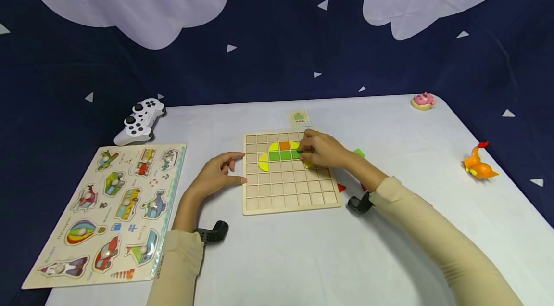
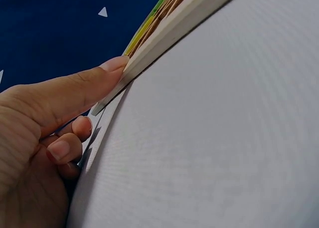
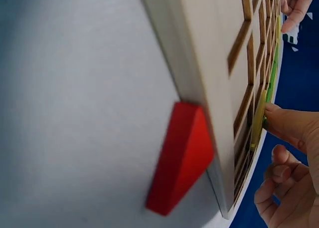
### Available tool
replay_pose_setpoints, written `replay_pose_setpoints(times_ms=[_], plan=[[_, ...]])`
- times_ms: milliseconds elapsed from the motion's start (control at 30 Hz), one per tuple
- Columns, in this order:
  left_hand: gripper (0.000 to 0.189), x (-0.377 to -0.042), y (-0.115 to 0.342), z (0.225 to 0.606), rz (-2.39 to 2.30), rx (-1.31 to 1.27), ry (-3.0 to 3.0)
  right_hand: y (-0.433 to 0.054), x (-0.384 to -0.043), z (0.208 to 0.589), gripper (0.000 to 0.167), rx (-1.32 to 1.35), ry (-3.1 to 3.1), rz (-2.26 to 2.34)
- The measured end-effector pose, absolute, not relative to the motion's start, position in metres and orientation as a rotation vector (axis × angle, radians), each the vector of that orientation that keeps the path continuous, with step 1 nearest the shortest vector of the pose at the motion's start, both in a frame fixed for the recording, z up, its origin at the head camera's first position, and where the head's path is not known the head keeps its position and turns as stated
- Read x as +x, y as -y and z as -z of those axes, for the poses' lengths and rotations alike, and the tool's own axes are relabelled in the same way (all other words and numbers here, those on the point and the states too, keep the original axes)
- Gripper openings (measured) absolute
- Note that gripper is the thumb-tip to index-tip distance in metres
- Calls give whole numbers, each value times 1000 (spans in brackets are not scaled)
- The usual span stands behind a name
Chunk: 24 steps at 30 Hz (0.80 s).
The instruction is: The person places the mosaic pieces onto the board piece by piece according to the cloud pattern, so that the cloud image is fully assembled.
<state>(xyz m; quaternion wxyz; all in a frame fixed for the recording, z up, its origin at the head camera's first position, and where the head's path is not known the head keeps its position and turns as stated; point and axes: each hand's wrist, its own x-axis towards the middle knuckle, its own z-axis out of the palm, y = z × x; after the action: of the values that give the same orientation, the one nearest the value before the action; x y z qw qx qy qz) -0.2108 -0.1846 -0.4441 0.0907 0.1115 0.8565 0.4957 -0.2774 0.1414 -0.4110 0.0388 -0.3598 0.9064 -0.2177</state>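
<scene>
A square wooden grid board (image 1: 290,189) lies flat on the table. Set in its upper cells are a row of green squares (image 1: 279,156), an orange square (image 1: 284,146) and yellow curved pieces (image 1: 263,163) around them. My left hand (image 1: 214,176) touches the board's left edge with thumb and forefinger spread apart, the other fingers folded in. Over the right end of the green row, my right hand (image 1: 323,148) pinches a green square (image 1: 298,154) at the board, partly hidden by its fingers. A yellow curved piece (image 3: 258,120) lies just beside the right thumb.
Behind the board is a small pattern card (image 1: 299,118). A red triangle (image 3: 185,155) and a green piece (image 1: 358,152) lie off its right side. At left are a picture puzzle board (image 1: 144,190) and white game controller (image 1: 140,121); at right, an orange toy (image 1: 479,167) and pink figure (image 1: 423,100).
</scene>
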Motion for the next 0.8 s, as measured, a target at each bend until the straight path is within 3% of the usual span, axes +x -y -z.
replay_pose_setpoints(times_ms=[300,800], plan=[[66,-210,185,444,-1477,355,-2543,-156,-276,403,31,-995,-2765,893],[66,-212,185,444,-1468,355,-2543,-240,-257,415,34,-845,-2914,818]])
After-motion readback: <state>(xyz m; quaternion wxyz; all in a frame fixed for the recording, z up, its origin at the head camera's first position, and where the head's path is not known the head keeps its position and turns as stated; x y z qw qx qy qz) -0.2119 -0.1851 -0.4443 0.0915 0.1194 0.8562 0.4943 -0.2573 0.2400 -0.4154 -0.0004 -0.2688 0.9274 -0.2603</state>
